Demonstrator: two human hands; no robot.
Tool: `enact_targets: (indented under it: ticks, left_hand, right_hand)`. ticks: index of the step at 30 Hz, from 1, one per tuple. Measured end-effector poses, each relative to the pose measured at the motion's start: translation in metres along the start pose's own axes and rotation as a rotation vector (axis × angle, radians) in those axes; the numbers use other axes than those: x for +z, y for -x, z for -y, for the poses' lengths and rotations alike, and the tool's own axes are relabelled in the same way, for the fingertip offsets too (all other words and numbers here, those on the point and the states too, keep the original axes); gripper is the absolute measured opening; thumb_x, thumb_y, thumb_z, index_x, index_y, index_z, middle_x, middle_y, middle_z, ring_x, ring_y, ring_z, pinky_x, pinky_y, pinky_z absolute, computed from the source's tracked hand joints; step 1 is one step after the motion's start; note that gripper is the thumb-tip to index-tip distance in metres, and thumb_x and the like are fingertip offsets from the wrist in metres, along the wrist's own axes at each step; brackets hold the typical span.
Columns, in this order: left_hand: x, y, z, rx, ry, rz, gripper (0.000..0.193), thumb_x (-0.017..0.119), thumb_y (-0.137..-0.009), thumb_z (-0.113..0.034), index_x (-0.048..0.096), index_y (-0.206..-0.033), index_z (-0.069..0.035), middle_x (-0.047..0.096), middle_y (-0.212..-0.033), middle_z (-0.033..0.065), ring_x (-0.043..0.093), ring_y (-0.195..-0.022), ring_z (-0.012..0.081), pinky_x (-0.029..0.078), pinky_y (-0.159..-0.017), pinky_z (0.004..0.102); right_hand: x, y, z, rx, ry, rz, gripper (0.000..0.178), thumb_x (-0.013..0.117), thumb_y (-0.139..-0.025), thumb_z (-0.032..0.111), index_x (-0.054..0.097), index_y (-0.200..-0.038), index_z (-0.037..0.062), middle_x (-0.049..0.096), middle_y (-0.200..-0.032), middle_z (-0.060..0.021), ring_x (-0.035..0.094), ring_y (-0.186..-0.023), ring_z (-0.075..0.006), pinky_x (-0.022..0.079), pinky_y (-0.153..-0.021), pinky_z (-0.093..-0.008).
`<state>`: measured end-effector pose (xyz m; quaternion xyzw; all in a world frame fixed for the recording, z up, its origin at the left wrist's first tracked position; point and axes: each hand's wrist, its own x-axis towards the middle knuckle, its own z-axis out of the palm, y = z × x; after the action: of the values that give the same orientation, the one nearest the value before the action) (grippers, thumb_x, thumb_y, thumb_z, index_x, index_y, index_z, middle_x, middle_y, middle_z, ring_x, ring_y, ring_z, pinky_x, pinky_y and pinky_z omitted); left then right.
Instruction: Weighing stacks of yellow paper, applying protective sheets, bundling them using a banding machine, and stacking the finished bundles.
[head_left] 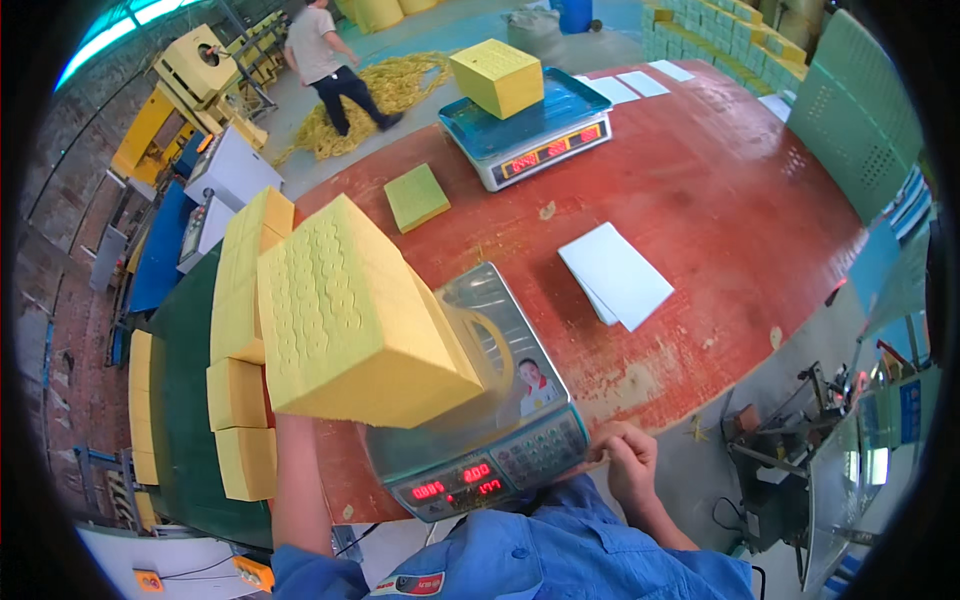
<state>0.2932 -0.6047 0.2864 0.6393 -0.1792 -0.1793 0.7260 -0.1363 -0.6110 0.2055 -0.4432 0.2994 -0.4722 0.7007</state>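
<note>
Yellow block [350,310] over scale [515,440], left grip hidden behind it, hold cannot be told, right grip [629,458] curled closed beside scale

The yellow block [325,300] looks matt and rough, the metal pan [480,288] glossy.

We're in a factory workshop: bulky cream metal machine [195,68], rows of yellow rectangular blocks [238,390], silver-topped digital scale [505,435]

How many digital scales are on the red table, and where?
2. The near scale is at the table's front edge; the far scale stands farther back, bearing a yellow block. The foreground yellow stack hides some tabletop, so another may be hidden.
</note>
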Motion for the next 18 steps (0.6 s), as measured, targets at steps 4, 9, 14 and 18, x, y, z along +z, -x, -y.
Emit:
enact_targets:
  ticks: [4,9,14,18]
  left_hand:
    - [0.053,-0.038,-0.004,0.119,-0.252,0.137,0.02,0.054,-0.096,-0.016,0.068,-0.098,-0.003,0.069,-0.097,0.0133,0.067,-0.089,0.0262,0.055,-0.08,0.0379]
    - [0.089,-0.073,0.021,0.199,-0.536,0.294,0.02,0.054,-0.095,-0.017,0.069,-0.097,-0.003,0.069,-0.098,0.0139,0.066,-0.09,0.0276,0.055,-0.081,0.0388]
    - [0.094,-0.117,0.034,0.299,-0.764,0.391,0.02,0.055,-0.094,-0.017,0.069,-0.096,-0.004,0.069,-0.099,0.0145,0.066,-0.092,0.029,0.055,-0.082,0.0397]
    - [0.126,-0.152,0.052,0.384,-0.889,0.524,0.02,0.056,-0.093,-0.018,0.07,-0.095,-0.004,0.069,-0.1,0.0149,0.066,-0.093,0.0301,0.055,-0.082,0.0404]
  right_hand:
    - [-0.024,-0.014,-0.013,0.054,0.178,-0.209,0.028,0.05,-0.097,0.018,0.064,-0.08,-0.0009,0.063,-0.075,-0.0064,0.057,-0.068,-0.0127,0.044,-0.063,-0.0267]
    - [-0.024,-0.025,-0.026,0.013,0.345,-0.199,0.033,0.047,-0.099,0.022,0.062,-0.079,0.0003,0.062,-0.075,-0.0053,0.055,-0.066,-0.012,0.042,-0.061,-0.0257]
    - [-0.024,-0.02,-0.036,-0.127,0.445,-0.309,0.034,0.045,-0.101,0.022,0.061,-0.08,0.0001,0.062,-0.077,-0.0064,0.057,-0.072,-0.0129,0.043,-0.064,-0.0255]
    - [-0.018,-0.018,-0.039,-0.152,0.534,-0.386,0.035,0.046,-0.101,0.024,0.061,-0.081,-0.0002,0.06,-0.073,-0.0056,0.057,-0.067,-0.0137,0.045,-0.065,-0.0264]
